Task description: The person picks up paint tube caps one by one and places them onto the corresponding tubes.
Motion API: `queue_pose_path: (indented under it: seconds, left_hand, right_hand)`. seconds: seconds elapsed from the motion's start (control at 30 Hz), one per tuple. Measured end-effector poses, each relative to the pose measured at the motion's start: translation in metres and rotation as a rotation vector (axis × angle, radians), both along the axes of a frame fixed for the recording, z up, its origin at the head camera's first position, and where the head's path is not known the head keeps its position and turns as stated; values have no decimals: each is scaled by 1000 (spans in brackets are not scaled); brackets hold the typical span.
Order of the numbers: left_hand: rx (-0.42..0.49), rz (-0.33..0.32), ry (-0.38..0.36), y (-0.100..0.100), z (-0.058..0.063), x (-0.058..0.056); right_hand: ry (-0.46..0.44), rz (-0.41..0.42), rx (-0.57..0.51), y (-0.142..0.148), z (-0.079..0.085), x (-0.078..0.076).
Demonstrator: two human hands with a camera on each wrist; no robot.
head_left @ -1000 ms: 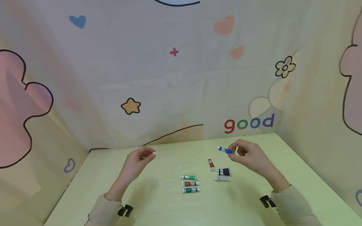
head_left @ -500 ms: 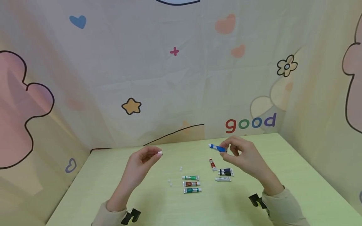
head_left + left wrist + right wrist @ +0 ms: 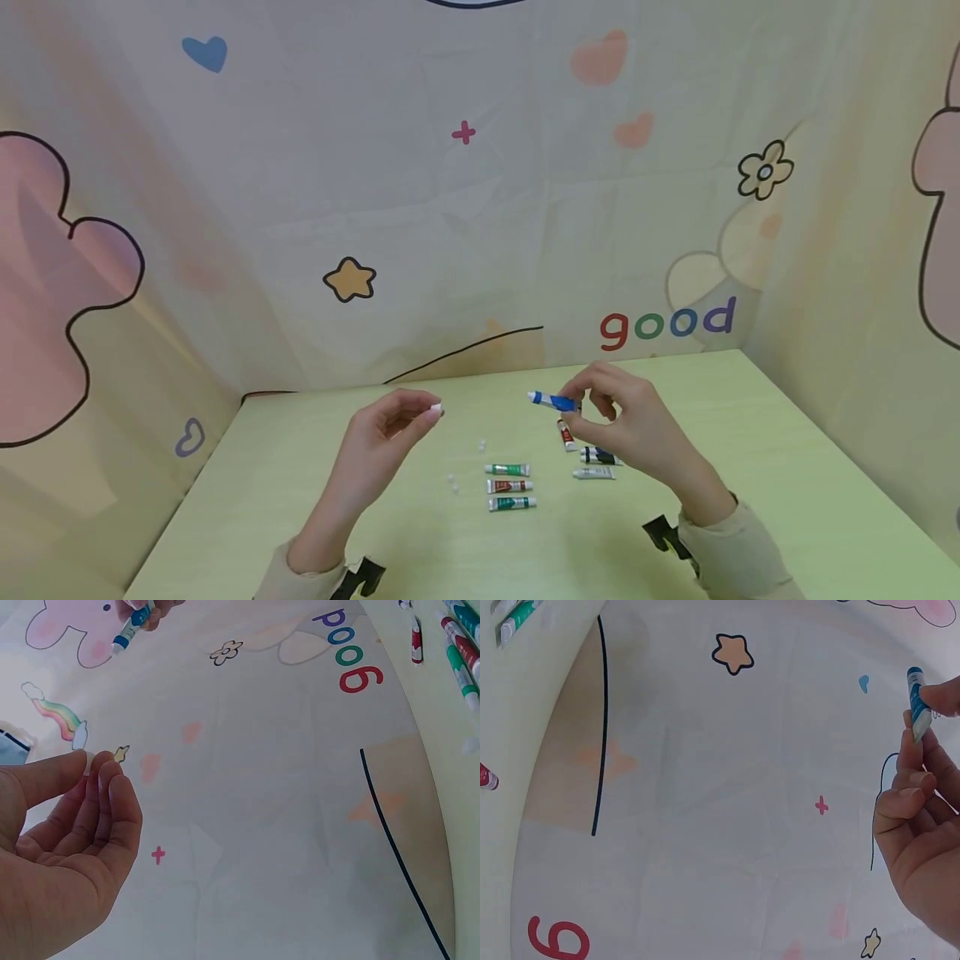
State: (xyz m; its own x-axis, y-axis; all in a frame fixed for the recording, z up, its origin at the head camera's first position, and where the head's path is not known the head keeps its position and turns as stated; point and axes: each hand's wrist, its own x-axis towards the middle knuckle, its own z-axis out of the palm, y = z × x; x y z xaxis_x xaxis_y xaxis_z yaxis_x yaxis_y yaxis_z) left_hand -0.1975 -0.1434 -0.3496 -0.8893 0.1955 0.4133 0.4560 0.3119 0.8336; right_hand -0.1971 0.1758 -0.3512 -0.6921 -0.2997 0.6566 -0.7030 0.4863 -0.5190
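Observation:
My left hand (image 3: pixel 386 446) pinches a small white cap (image 3: pixel 437 409) between thumb and fingertips, above the table. In the left wrist view, that white cap (image 3: pixel 88 763) is mostly covered by the fingertips. To the right, my right hand (image 3: pixel 626 421) holds a blue paint tube (image 3: pixel 551 401) by its rear end, with the white tip toward my left hand. A gap lies between tip and cap. Seen from the right wrist, the blue tube (image 3: pixel 916 697) sits between thumb and fingers. Below the right hand lie a red tube (image 3: pixel 566 435), a dark tube (image 3: pixel 598 457) and a silvery tube (image 3: pixel 595 473).
Left of those, a light green tube (image 3: pixel 507 470), a brownish-red tube (image 3: pixel 510 486) and a dark green tube (image 3: pixel 513 503) lie in a row on the pale table (image 3: pixel 262 483). Several tiny white pieces (image 3: pixel 482 446) lie nearby. A printed cloth (image 3: pixel 450 208) stands behind.
My right hand has moved left with the blue paint tube, and my left hand has shifted slightly right with the cap. The gap between them has narrowed.

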Motion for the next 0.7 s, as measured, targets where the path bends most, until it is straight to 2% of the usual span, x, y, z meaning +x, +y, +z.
queue_pose_path:
  seconds: [0.2,0.47,0.7]
  left_hand:
    - [1,-23,-2,6,-2,3]
    - [-28,-64,12,15,-6,9]
    - [-15,-72,-17,22,-7,15]
  right_hand:
    - [1,34,3,-9,-5,2]
    - [52,153,-21,-21,-10,1]
    - [30,176,-6,-26,-10,6]
